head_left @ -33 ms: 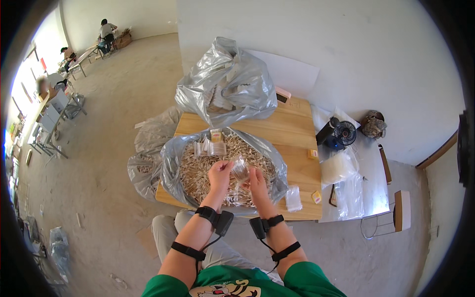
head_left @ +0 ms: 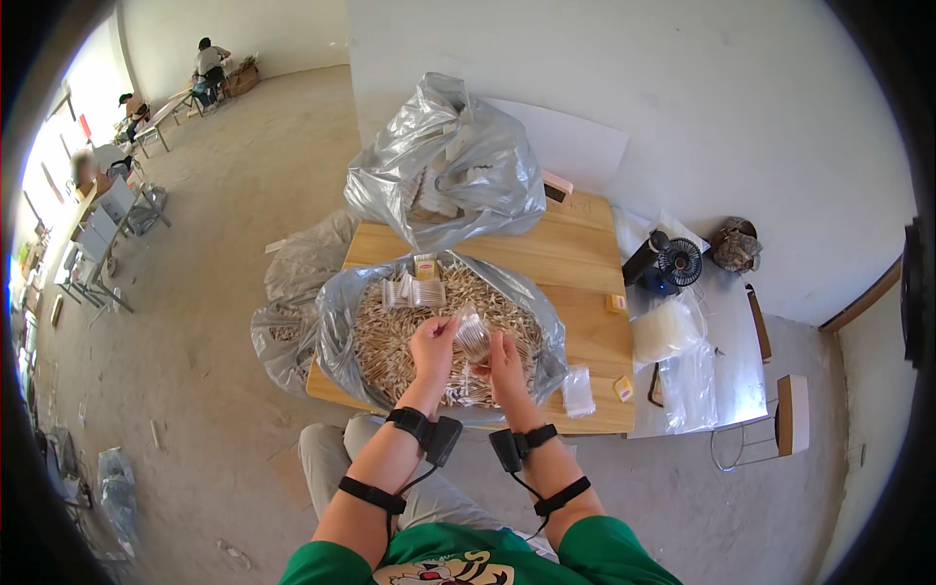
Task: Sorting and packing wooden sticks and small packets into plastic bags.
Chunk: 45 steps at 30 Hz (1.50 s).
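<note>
A large open clear plastic bag (head_left: 336,341) lies on the wooden table (head_left: 575,253), full of thin pale sticks (head_left: 390,341). Over it, my left hand (head_left: 432,343) and my right hand (head_left: 504,361) together hold a small clear packet (head_left: 473,336) with a bundle of the sticks inside. My left hand pinches its upper left side, and my right hand grips it from the right and below. Several filled small packets (head_left: 414,291) lie at the far edge of the pile. Both wrists wear black straps with small devices.
A bulging grey plastic bag (head_left: 448,166) stands at the table's far side. To the right are empty clear packets (head_left: 578,390), small yellow boxes (head_left: 615,303), a black fan (head_left: 673,261) and clear bags (head_left: 663,331). More bags (head_left: 292,292) lie on the floor at left. People sit far back left (head_left: 207,63).
</note>
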Available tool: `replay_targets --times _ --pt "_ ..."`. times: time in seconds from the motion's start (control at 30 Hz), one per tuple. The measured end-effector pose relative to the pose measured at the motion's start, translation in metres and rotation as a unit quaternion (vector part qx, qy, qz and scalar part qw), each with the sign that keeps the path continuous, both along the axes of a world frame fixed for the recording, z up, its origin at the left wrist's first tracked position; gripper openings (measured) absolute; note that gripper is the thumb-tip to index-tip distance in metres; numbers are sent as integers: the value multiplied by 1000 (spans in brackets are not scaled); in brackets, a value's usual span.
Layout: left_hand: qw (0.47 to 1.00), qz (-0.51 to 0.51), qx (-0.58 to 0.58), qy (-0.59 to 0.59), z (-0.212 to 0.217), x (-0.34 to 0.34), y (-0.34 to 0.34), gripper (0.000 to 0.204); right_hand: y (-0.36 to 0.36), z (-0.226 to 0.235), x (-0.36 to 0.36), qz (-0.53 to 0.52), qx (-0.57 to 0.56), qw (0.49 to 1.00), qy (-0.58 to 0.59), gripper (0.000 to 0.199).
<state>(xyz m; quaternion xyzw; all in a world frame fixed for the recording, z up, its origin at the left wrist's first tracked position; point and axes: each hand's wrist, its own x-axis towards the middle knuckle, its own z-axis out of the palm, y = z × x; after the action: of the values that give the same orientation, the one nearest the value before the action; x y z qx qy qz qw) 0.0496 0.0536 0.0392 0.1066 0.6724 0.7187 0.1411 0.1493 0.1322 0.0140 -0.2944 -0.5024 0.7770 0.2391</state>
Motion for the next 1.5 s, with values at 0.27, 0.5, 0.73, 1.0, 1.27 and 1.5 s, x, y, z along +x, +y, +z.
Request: replay_targets --times 0.27,0.5,0.73,1.0,1.27,1.5 --pt "992 -55 66 -89 -16 5 2 22 17 -26 -5 -147 242 957 -67 34" --pt "952 -37 -186 239 -9 6 -2 28 9 -11 -13 -102 355 918 -145 32" --pt "970 42 -162 176 -23 -10 -11 25 28 -5 -14 -98 417 885 -185 33" --pt "965 107 -187 149 -33 -40 -30 21 48 11 -21 -117 451 859 -210 29" --pt "967 71 -157 185 -11 -45 -32 27 24 19 -29 -96 629 761 -127 15" --pt "989 99 -63 93 3 -65 -42 22 -4 2 -35 27 633 767 -100 29"
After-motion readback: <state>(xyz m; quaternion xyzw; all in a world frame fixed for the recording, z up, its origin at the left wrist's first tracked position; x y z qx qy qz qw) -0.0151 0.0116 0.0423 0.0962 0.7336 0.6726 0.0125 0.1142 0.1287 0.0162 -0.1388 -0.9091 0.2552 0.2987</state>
